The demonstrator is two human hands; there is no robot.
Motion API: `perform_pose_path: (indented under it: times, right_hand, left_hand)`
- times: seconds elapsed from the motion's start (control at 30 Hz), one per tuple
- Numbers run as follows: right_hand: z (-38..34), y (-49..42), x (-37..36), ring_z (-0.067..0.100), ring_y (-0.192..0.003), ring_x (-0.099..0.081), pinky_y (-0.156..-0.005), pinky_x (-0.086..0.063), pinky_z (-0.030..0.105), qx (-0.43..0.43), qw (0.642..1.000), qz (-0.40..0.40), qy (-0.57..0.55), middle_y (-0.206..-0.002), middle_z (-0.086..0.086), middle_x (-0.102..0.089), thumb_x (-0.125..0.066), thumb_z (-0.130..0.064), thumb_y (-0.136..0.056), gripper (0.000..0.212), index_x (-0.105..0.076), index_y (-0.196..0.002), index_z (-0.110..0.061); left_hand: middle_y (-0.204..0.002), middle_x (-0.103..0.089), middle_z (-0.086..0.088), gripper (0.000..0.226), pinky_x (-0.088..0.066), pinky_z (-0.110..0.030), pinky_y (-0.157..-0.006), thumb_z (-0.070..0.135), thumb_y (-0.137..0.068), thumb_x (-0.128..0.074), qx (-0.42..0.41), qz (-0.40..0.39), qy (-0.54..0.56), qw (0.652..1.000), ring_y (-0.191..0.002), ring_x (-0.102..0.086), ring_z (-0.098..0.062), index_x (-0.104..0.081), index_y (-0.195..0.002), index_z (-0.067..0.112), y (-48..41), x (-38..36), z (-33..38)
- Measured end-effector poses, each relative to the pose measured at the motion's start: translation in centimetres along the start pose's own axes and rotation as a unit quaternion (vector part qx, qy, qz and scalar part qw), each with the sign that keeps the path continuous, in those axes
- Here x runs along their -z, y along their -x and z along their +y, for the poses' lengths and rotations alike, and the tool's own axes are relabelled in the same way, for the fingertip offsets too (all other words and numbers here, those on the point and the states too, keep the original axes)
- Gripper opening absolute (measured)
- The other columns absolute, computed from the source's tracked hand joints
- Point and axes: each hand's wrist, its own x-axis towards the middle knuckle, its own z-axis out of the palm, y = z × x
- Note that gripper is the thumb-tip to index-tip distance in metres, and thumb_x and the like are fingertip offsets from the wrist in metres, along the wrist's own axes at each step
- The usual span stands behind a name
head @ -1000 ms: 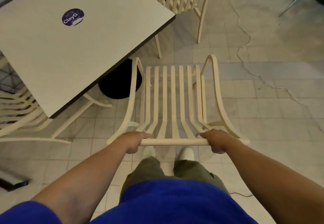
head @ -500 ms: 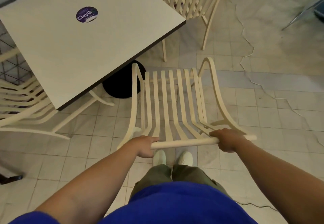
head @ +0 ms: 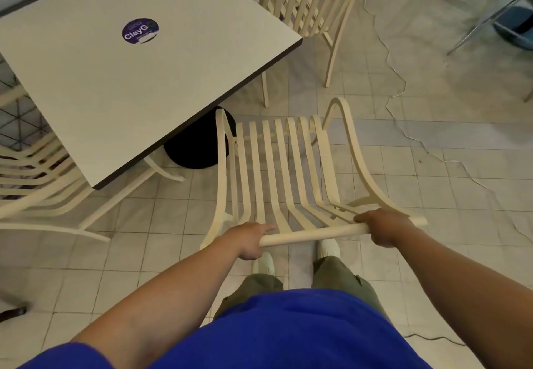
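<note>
A cream slatted chair (head: 284, 172) stands on the tiled floor right in front of me, its seat pointing away toward the table. My left hand (head: 250, 238) grips the left end of its round top rail (head: 314, 234). My right hand (head: 385, 226) grips the same rail near its right end. The chair's front left corner sits close to the black table base (head: 196, 148), just past the edge of the white square table (head: 144, 80).
A second cream chair (head: 311, 5) stands behind the table at the top, a third (head: 37, 184) at the left, partly under the table. A thin white cable (head: 403, 126) snakes over the floor on the right. A metal leg (head: 484, 22) crosses the far right corner.
The chair has turned, its right side swinging nearer me and its front toward the table. Both hands kept hold of the rail. The view shifted left.
</note>
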Motion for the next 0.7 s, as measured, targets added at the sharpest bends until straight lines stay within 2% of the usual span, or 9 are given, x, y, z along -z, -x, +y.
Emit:
perform_pose_path:
  times: [0.07,0.2,0.3,0.4,0.53,0.7]
  right_hand:
    - [0.1,-0.5,0.0,0.009,-0.082,-0.052,-0.069,-0.044,0.025,0.001,1.0,-0.01,-0.006,-0.116,-0.009,-0.059,-0.064,-0.013,-0.084,0.066,-0.043,-0.138,-0.046]
    - [0.5,-1.3,-0.1,0.009,-0.086,-0.053,-0.076,-0.047,0.026,0.029,0.999,-0.02,-0.006,-0.117,-0.009,-0.059,-0.065,-0.015,-0.084,0.066,-0.043,-0.138,-0.046]
    - [0.8,-1.6,-0.4,0.01,-0.089,-0.056,-0.081,-0.05,0.03,0.061,0.998,-0.032,0.004,-0.114,-0.009,-0.059,-0.063,-0.015,-0.083,0.066,-0.042,-0.139,-0.045]
    - [1.1,-2.1,-0.3,0.01,-0.088,-0.057,-0.081,-0.05,0.029,0.116,0.993,-0.037,0.0,-0.108,-0.008,-0.059,-0.063,-0.013,-0.083,0.056,-0.051,-0.132,-0.038]
    - [1.6,-2.8,0.1,0.009,-0.084,-0.054,-0.074,-0.044,0.024,0.156,0.987,-0.034,0.021,-0.106,-0.007,-0.059,-0.065,-0.012,-0.082,0.052,-0.054,-0.129,-0.032]
    - [3.0,-4.4,1.6,0.008,-0.079,-0.05,-0.07,-0.04,0.023,0.184,0.981,-0.024,0.051,-0.106,-0.006,-0.057,-0.066,-0.013,-0.081,0.051,-0.054,-0.128,-0.031]
  left_hand:
    - [-0.129,-0.053,-0.003,0.087,-0.051,-0.035,-0.082,0.011,-0.085,-0.063,0.008,-0.002,0.0,1.0,-0.101,-0.058,-0.022,-0.02,-0.152,0.048,-0.1,0.0,0.3]
    - [-0.112,-0.052,0.002,0.093,-0.053,-0.036,-0.076,0.002,-0.086,-0.058,0.033,0.0,-0.021,0.999,-0.086,-0.057,-0.019,-0.019,-0.146,0.06,0.0,-0.4,0.9]
    - [-0.11,-0.05,0.003,0.097,-0.053,-0.035,-0.074,-0.003,-0.086,-0.059,0.051,0.003,-0.021,0.998,-0.085,-0.056,-0.016,-0.017,-0.145,0.063,0.1,-0.4,1.3]
    - [-0.111,-0.052,0.003,0.097,-0.048,-0.031,-0.068,-0.004,-0.086,-0.058,0.065,0.011,-0.015,0.998,-0.084,-0.055,-0.015,-0.019,-0.145,0.063,0.4,-0.3,1.8]
    - [-0.123,-0.054,0.001,0.098,-0.055,-0.036,-0.081,-0.006,-0.087,-0.058,0.082,0.021,-0.016,0.996,-0.094,-0.058,-0.017,-0.019,-0.146,0.062,0.6,-0.2,2.7]
    - [-0.123,-0.055,0.001,0.096,-0.055,-0.037,-0.084,-0.004,-0.088,-0.057,0.105,0.044,0.008,0.993,-0.094,-0.058,-0.017,-0.019,-0.145,0.064,0.2,-0.8,4.2]
